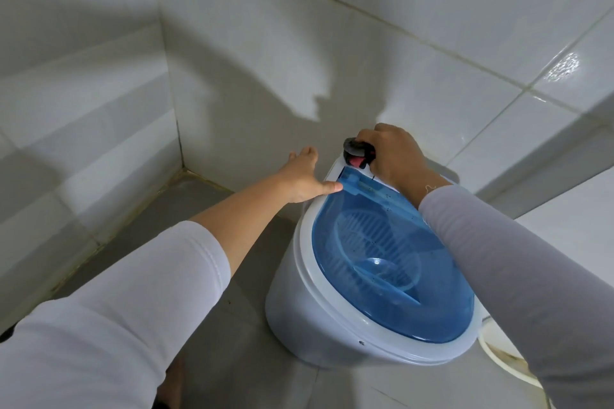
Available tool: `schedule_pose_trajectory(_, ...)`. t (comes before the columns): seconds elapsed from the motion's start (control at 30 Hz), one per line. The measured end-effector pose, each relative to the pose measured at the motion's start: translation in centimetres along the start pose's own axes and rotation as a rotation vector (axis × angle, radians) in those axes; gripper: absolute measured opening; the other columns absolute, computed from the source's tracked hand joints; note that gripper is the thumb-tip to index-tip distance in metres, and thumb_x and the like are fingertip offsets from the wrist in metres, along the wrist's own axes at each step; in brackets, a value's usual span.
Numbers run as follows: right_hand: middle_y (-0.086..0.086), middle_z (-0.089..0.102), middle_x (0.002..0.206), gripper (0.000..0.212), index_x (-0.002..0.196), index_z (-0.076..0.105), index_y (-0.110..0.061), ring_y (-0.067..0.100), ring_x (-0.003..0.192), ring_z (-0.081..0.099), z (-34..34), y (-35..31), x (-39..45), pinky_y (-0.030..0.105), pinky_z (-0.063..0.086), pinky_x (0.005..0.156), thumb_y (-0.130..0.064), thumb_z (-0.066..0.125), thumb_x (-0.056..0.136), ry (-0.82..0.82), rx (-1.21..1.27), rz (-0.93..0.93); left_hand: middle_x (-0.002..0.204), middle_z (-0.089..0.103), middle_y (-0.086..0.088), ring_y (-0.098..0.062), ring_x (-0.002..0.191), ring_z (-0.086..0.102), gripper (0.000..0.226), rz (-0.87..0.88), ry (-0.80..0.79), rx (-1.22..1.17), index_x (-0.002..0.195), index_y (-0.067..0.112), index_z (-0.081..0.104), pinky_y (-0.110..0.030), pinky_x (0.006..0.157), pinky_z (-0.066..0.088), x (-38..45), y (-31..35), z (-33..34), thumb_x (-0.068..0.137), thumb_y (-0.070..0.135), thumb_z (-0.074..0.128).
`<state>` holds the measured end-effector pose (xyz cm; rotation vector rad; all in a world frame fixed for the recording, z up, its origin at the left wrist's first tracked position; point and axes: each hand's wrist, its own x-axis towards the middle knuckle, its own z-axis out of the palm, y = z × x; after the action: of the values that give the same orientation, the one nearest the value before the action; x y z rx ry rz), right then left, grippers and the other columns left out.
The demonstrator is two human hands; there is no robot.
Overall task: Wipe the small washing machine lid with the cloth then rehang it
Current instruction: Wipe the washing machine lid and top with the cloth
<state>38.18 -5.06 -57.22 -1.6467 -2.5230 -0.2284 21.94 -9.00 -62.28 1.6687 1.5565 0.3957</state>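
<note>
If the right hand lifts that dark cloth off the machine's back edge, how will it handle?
The dark cloth looks bunched under the right hand, so probably floppy and light. Being soft, it should drape rather than roll, and seems unlikely to slip.

**Much of the scene out of sight in bathroom corner**

The right hand [395, 156] closes over a small dark and red object [358, 153] at the back of the washing machine [299, 305]; what the object is cannot be told. The right sleeve [518, 272] covers part of the blue lid [375, 262] and runs out of frame. The fingers of the left hand [304, 174] fall behind the machine's back corner. A pale rim [498, 357] at lower right is mostly hidden by the sleeve.
</note>
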Motion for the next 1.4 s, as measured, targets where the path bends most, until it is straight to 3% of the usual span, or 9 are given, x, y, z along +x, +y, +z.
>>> schedule_pose_trajectory(0.47,0.023,0.061,0.099,0.030,0.112,0.060,-0.007,0.041,0.090,0.059,-0.8,2.1,1.7,0.033,0.039,0.067,-0.002,0.055,0.083,-0.028,-0.013,0.161,0.161,-0.007,0.001,-0.022,0.148,-0.013,0.097,0.008,0.005,0.034,0.152,0.013,-0.003,-0.046,0.121,0.006,0.2,-0.3,0.0,0.086,0.048,0.059)
schedule_pose_trajectory(0.57,0.023,0.065,0.100,0.032,0.114,0.057,-0.009,0.041,0.092,0.059,-2.6,3.0,1.3,0.036,0.045,0.072,-0.011,0.058,0.083,0.033,0.083,0.274,0.161,-0.010,0.005,-0.021,0.148,-0.015,0.095,0.041,0.007,0.099,0.152,0.017,-0.004,-0.057,0.118,0.011,0.8,-0.3,0.0,0.087,0.048,0.058)
schedule_pose_trajectory(0.73,0.021,0.064,0.109,0.036,0.118,0.053,-0.016,0.041,0.100,0.058,-4.5,5.2,0.5,0.042,0.050,0.086,-0.016,0.057,0.083,0.019,0.190,0.422,0.161,-0.006,0.010,-0.021,0.148,-0.014,0.080,0.135,-0.016,0.131,0.152,0.025,0.002,-0.061,0.116,0.011,1.6,0.7,-0.1,0.092,0.040,0.052)
schedule_pose_trajectory(0.87,0.020,0.065,0.107,0.032,0.116,0.058,-0.014,0.038,0.099,0.059,-4.2,5.4,-0.1,0.033,0.046,0.079,-0.013,0.055,0.083,-0.024,0.189,0.421,0.161,-0.006,0.013,-0.020,0.148,-0.015,0.074,0.146,-0.064,0.194,0.152,0.029,0.004,-0.063,0.115,0.010,2.0,1.2,0.0,0.095,0.037,0.050)
schedule_pose_trajectory(1.2,0.018,0.065,0.108,0.034,0.118,0.060,-0.013,0.035,0.098,0.060,-2.0,3.5,0.5,0.030,0.044,0.075,-0.008,0.056,0.085,-0.092,0.177,0.401,0.161,-0.002,0.007,-0.023,0.148,-0.013,0.069,0.148,-0.100,0.197,0.152,0.026,0.007,-0.049,0.121,0.004,1.2,1.5,-0.4,0.096,0.037,0.046)
schedule_pose_trajectory(1.4,0.016,0.066,0.105,0.038,0.115,0.063,-0.014,0.034,0.099,0.058,-2.6,3.2,-1.0,0.032,0.044,0.077,-0.003,0.053,0.080,-0.141,0.202,0.255,0.162,-0.001,0.005,-0.023,0.148,-0.011,0.069,0.147,-0.094,0.230,0.152,0.024,0.008,-0.045,0.119,0.003,0.9,1.8,-0.5,0.096,0.037,0.047)
